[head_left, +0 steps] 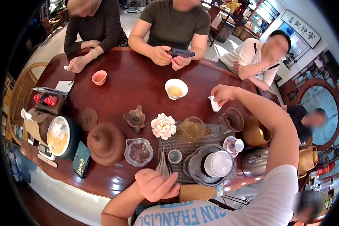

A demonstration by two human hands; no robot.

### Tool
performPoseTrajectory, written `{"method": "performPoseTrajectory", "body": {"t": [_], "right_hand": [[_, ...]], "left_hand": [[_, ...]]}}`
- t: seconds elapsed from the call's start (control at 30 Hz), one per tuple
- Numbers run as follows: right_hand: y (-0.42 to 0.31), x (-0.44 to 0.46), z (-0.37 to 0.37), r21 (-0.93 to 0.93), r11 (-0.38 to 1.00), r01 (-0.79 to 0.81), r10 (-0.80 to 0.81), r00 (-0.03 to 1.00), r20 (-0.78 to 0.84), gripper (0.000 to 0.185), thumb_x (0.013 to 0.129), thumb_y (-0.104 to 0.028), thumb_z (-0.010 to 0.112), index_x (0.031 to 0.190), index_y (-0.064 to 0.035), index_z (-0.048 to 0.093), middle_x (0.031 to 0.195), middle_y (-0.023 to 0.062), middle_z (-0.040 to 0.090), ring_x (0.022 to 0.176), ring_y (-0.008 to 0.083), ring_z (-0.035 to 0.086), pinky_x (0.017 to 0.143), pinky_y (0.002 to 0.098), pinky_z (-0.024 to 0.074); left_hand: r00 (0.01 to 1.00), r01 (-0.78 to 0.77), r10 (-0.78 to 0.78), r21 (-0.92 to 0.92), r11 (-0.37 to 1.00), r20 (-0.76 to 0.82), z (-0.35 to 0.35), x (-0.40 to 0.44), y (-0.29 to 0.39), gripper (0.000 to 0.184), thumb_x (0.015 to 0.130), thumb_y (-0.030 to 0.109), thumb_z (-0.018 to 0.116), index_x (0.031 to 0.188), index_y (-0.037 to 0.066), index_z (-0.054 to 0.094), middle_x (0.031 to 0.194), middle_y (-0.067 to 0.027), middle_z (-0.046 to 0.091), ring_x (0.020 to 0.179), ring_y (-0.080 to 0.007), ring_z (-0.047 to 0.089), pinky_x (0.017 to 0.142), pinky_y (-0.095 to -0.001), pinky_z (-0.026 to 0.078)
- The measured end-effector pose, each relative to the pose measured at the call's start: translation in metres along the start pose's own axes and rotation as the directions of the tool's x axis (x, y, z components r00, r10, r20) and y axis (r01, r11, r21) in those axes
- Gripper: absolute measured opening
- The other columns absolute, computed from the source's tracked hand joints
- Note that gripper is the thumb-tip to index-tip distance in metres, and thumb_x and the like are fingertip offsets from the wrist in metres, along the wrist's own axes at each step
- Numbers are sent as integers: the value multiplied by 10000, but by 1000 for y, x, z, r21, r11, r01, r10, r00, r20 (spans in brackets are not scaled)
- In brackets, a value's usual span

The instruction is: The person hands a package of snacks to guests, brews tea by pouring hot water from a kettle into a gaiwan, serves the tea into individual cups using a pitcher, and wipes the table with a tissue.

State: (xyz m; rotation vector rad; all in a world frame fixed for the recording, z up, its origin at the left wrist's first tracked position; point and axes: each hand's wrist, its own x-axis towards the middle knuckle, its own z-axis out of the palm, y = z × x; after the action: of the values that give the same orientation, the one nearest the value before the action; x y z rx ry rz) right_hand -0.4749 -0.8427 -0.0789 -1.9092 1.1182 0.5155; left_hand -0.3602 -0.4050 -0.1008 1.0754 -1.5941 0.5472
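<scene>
My right hand (225, 94) reaches across the wooden table and pinches a crumpled white tissue (214, 104). It is behind a brown clay pitcher (234, 119) and to the right of a white bowl of tea (176, 89). My left hand (156, 184) hovers near the front edge, fingers loosely bent and apart, with nothing visible in it. Just beyond it are a slim grey vase (163, 165) and a small grey cup (174, 156). A white lidded bowl (221, 164) sits on a dark tray (194, 168) to its right.
On a woven mat stands a glass pitcher (190, 130), beside a white flower ornament (163, 126). A steel kettle (254, 162) is at the right. Left are a large clay pot (103, 143) and a glass dish (138, 152). Several people sit around; one holds a dark object (181, 52).
</scene>
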Motion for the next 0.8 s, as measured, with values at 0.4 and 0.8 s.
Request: {"method": "performPoseTrajectory", "body": {"t": [0.4,0.8], "right_hand": [[-62,51,64,405,909,102,-132,990,47,161,866,-1,593,1026,-10,583,960,72,585,859,166,582,750,298,518],[-79,47,80,85,976,203,-179,957,-228,177,676,-78,801,786,-13,678,649,51,609,542,119,548,464,262,460]], "left_hand": [[999,40,-38,-47,998,29,0,-4,5,167,681,151,654,797,36,691,527,43,503,413,-102,439,393,-229,332],[989,99,-91,-67,993,114,1,-4,4,151,686,113,656,806,29,694,548,31,521,439,-120,479,409,-236,362]]}}
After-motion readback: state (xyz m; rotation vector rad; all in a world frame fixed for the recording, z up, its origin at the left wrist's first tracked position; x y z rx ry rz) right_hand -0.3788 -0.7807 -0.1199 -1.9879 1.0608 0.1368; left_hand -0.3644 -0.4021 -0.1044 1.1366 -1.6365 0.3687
